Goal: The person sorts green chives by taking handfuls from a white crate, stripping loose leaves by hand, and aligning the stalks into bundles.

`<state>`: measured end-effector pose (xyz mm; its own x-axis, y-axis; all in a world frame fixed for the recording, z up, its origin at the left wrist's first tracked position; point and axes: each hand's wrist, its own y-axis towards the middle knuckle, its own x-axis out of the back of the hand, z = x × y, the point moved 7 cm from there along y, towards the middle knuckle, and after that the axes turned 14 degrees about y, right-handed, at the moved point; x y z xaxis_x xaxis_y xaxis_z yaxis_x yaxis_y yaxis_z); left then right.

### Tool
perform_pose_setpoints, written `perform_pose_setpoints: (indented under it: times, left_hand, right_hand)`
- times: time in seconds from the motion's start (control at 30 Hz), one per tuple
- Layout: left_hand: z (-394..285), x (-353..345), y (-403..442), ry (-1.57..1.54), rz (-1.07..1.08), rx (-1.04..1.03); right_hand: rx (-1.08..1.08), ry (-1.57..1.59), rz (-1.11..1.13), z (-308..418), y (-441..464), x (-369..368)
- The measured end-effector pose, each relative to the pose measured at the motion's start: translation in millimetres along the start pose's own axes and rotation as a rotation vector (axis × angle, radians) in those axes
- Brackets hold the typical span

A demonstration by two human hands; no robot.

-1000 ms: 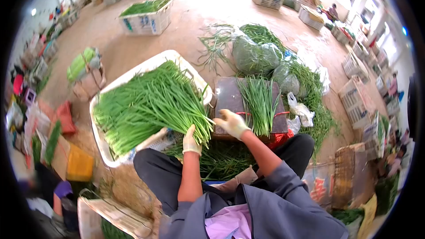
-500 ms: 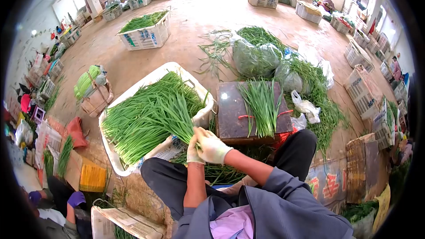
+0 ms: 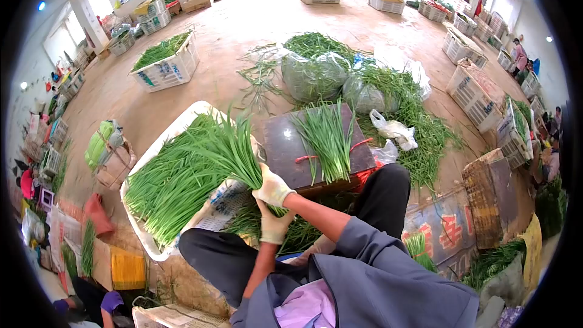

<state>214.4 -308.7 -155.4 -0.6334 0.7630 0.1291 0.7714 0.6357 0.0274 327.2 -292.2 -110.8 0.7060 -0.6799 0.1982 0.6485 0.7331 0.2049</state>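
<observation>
My right hand (image 3: 273,187), in a pale glove, is closed around a bunch of garlic chives (image 3: 234,149). The leaves fan up and left over the heap in the white basket (image 3: 135,222). Below it, my gloved left hand (image 3: 275,223) is against the stalk ends, its fingers partly hidden. On the dark board (image 3: 279,155) to the right lies another bunch of garlic chives (image 3: 331,146), across a red tie (image 3: 362,144).
Plastic bags of greens (image 3: 314,78) and loose leaves (image 3: 425,152) lie beyond the board. Another filled crate (image 3: 164,76) stands farther off. At lower left is a co-worker's purple-gloved hand (image 3: 112,301). A tied bunch (image 3: 419,249) lies by my right knee.
My right hand has moved up along the bunch, and my left hand has dropped to the stalk ends. The bunch stands more upright. The camera view has shifted right.
</observation>
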Motion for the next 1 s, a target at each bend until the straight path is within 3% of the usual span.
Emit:
perform_pose_setpoints:
  times: [0.03,0.1,0.17,0.3,0.37,0.43,0.47,0.53,0.6,0.63,0.67,0.7,0.73,0.77,0.8,0.83,0.87,0.9,1.0]
  left_hand:
    - [-10.8,3.3,6.3,-0.188,0.126,-0.088]
    - [-46.1,19.8,25.9,-0.481,0.172,-0.122]
    - [-95.3,33.1,54.9,-0.358,0.174,-0.325]
    - [-117.3,33.3,75.6,0.116,0.086,-0.141]
    - [-94.0,20.8,89.1,0.301,-0.123,-0.391]
    - [-66.7,4.8,95.8,0.332,-0.211,-0.454]
    - [-51.1,-7.9,94.6,0.283,-0.194,-0.431]
    - [-33.3,-37.3,103.0,0.164,-0.131,-0.402]
    - [47.7,-59.4,127.2,-0.826,0.237,-0.143]
    - [89.5,-70.2,137.7,-1.234,0.314,0.067]
    - [158.9,-61.8,158.5,-1.029,0.240,0.225]
    - [114.0,-53.4,151.8,-0.899,0.214,0.167]
    - [-11.6,-32.4,130.3,-0.202,0.000,-0.171]
    - [-78.8,-17.4,118.6,0.136,-0.162,-0.292]
    - [-112.6,-3.5,112.3,0.165,-0.255,-0.315]
    - [-103.9,13.4,114.4,-0.224,-0.315,-0.195]
    - [-105.7,37.8,120.4,-0.230,-0.363,-0.217]
    - [-127.4,51.7,118.5,-0.431,-0.342,-0.249]
    - [-130.4,103.9,120.6,-0.692,-0.310,-0.255]
  right_hand:
    - [0.058,0.008,0.012,16.9,1.9,14.3]
    - [0.047,-0.037,0.052,43.6,8.3,40.5]
    - [0.040,-0.075,0.123,63.9,3.9,57.7]
    - [0.294,0.062,0.213,68.9,9.0,66.6]
    - [0.150,0.409,0.159,20.7,21.3,73.2]
    - [0.179,0.378,0.265,11.1,21.0,82.1]
    - [-0.221,0.941,0.302,-55.8,19.3,78.8]
    - [-0.010,0.722,0.242,-45.5,27.4,86.6]
    - [0.092,0.587,0.187,-35.1,35.7,84.0]
    - [0.032,0.584,0.197,-41.4,32.0,85.2]
    - [-0.028,0.579,0.207,-48.1,28.2,86.4]
    - [0.023,0.317,0.260,-3.6,25.7,94.5]
    - [0.037,0.275,0.273,-32.0,33.6,79.5]
    - [0.108,0.141,0.302,-22.8,29.2,73.3]
    - [0.184,0.010,0.323,-12.5,24.1,67.2]
    - [0.335,-0.230,0.365,52.2,16.6,79.7]
    - [0.342,-0.179,0.409,68.7,17.2,88.2]
    - [0.345,-0.089,0.361,83.1,15.5,105.1]
    - [0.217,0.042,0.206,50.8,22.1,132.5]
